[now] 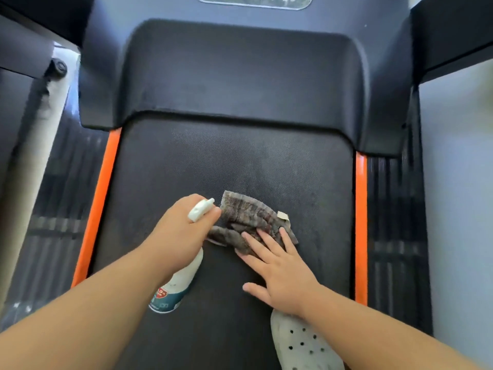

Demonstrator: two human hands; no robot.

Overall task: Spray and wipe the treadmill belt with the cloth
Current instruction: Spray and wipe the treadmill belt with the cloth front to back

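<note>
Cloth (248, 214) on belt (213, 161) under flat right hand (282, 273); left hand (181, 231) grips spray bottle (178, 284), label (163, 293) unreadable.

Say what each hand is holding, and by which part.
Left hand grips the spray bottle by its neck, under the trigger head. Right hand holds nothing, pressing flat on the cloth.

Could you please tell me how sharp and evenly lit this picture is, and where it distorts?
Head view: soft, even light, no hard shadows or glare on the belt; cloth and right hand fairly sharp; left hand with the spray bottle slightly soft; side rails and logo plate smeared; orange strips lean unequally, wide-angle skew.
</note>
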